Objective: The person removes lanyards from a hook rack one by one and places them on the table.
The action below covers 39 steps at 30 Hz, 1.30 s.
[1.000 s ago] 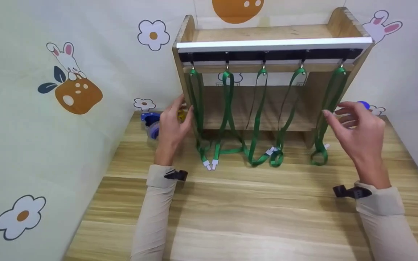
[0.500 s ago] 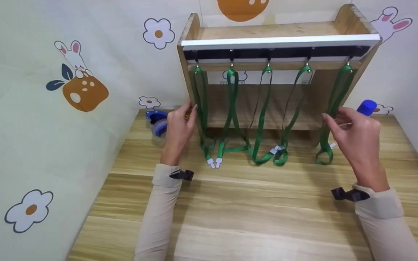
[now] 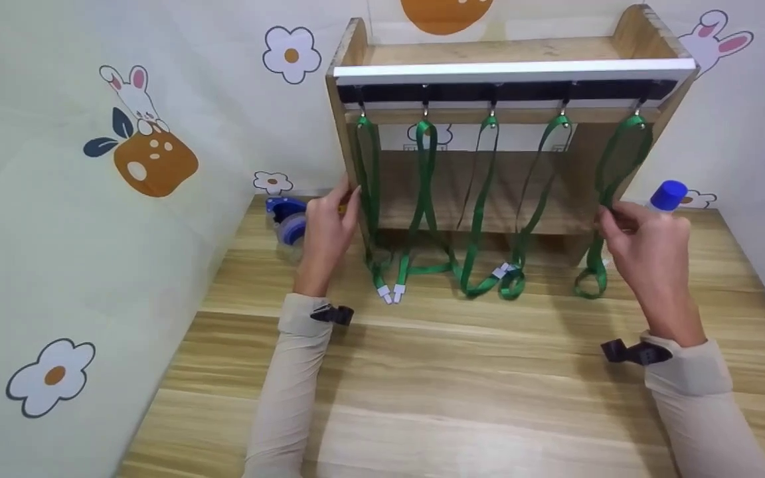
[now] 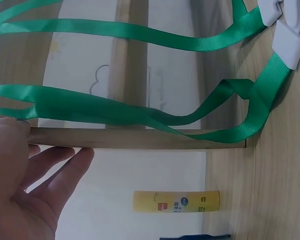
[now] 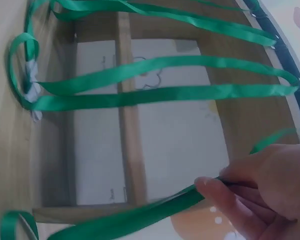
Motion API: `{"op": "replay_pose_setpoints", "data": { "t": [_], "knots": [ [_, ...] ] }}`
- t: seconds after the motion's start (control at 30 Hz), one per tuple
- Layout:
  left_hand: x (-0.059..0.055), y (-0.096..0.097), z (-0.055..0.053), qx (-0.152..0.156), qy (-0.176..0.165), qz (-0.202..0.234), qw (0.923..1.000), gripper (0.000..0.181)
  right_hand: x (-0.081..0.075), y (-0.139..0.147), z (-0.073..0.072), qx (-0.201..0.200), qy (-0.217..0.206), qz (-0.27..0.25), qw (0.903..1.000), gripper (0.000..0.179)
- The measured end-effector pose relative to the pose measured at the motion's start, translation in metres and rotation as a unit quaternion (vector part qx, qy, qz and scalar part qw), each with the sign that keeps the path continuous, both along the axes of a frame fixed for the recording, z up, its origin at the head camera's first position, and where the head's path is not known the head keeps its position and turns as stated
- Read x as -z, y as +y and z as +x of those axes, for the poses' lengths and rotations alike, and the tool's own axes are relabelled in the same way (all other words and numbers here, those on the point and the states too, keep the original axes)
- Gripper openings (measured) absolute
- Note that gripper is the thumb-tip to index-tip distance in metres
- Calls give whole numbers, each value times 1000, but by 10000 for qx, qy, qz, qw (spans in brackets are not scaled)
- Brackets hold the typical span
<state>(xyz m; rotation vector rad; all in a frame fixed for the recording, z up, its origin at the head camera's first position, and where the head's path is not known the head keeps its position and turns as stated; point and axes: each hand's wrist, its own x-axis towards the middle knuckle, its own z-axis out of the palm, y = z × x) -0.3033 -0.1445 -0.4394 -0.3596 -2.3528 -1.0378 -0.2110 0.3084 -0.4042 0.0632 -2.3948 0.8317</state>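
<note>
A wooden shelf rack point(image 3: 515, 70) stands against the wall, with several green lanyards hanging from hooks along its black strip. My left hand point(image 3: 328, 229) grips the rack's left side board point(image 4: 140, 138), thumb at the front edge and fingers against the outer face. My right hand point(image 3: 655, 249) pinches the rightmost lanyard point(image 3: 623, 153) between thumb and index finger, partway down. Above the pinch its loop spreads apart; below, the green strap point(image 5: 135, 217) runs down to a small curl at the tabletop. White clips point(image 3: 392, 293) end the two left lanyards on the table.
Left of the rack sits a blue tape dispenser point(image 3: 288, 226), partly behind my left hand. A yellow glue stick point(image 4: 176, 201) stands beside the left board. Behind my right hand is a blue-capped tube point(image 3: 668, 197). Patterned walls enclose the wooden tabletop point(image 3: 455, 385).
My right hand has moved in to the rightmost lanyard and taken hold of it, and the upper loop has widened. The left hand stays at the side board; the head view has shifted slightly.
</note>
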Motion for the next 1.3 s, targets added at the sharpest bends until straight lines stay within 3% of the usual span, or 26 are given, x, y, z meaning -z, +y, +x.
{"op": "replay_pose_setpoints", "data": {
  "t": [0.2,0.47,0.7,0.87,0.97,1.17,1.3],
  "knots": [
    [1,-2,-1,13,-72,-24,10000,28,-13,17,6,713,168,-461,9962,30],
    [-2,-3,0,-5,-109,12,9999,30,-32,40,10,1910,159,-1111,9752,33],
    [-2,-3,0,-4,-80,82,9999,33,-37,51,14,2314,-242,-1296,9639,40],
    [0,-2,-1,99,193,182,9996,25,-34,51,13,2225,-569,-854,9695,39],
    [1,-1,-1,105,203,211,9995,23,-32,46,13,2063,-507,-746,9743,38],
    [1,0,-1,78,-11,187,9998,25,-35,32,17,1672,458,-966,9801,30],
    [2,0,-1,48,-110,194,9997,25,-35,30,17,852,1277,-1080,9822,22]
  ]
}}
